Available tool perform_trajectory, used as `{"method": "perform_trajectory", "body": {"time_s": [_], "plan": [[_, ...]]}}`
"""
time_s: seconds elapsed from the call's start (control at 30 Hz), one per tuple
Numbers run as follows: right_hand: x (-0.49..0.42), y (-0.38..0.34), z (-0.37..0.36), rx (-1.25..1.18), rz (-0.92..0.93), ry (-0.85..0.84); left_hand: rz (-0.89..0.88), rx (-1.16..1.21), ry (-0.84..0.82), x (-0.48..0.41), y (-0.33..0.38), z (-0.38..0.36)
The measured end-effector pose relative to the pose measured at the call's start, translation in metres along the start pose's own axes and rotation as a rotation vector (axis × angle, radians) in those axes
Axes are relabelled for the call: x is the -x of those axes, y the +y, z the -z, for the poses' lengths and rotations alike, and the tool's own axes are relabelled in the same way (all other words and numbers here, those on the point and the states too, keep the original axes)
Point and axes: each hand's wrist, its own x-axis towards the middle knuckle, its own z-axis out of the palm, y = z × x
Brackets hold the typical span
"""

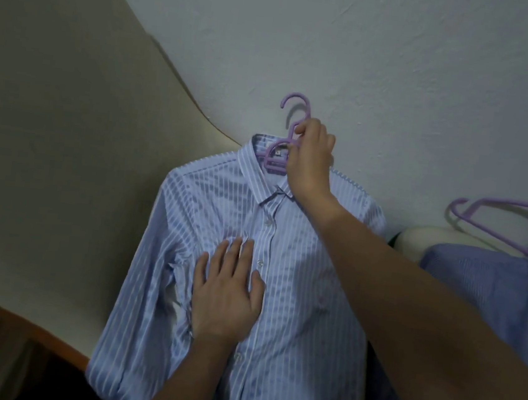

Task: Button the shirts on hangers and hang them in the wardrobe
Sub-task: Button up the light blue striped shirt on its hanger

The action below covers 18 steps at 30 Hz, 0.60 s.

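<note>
Your right hand point(309, 160) grips the purple hanger point(293, 105) by its neck. The striped shirt point(305, 305) is spread on a white surface point(398, 83). Your left hand point(225, 290) lies flat on its front, fingers straight.

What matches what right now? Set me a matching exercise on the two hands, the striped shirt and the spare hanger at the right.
Column one:
1 left hand
2 right hand
3 striped shirt
4 spare hanger

Column two:
A grips the neck of the purple hanger inside the collar
B at the right edge of view, by a plain blue garment
C flat on the shirt front, fingers straight
D spread out, placket closed with buttons showing

Pairs: 1-C; 2-A; 3-D; 4-B
</note>
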Motion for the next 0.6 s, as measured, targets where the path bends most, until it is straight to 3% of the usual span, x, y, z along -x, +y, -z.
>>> {"method": "perform_trajectory", "body": {"time_s": [0.23, 0.33, 0.4, 0.6], "plan": [[0.015, -0.037, 0.045, -0.079, 0.041, 0.034, 0.000, 0.115, -0.070, 0.002, 0.001, 0.021], [0.021, -0.055, 0.077, -0.003, 0.052, 0.006, 0.058, 0.356, -0.099, 0.004, -0.002, 0.042], [0.025, -0.070, 0.104, 0.019, 0.071, 0.043, 0.081, 0.492, -0.011, 0.011, 0.000, 0.068], [0.029, -0.121, 0.187, -0.038, 0.061, 0.279, -0.043, 0.483, 0.540, 0.017, 0.017, 0.190]]}}
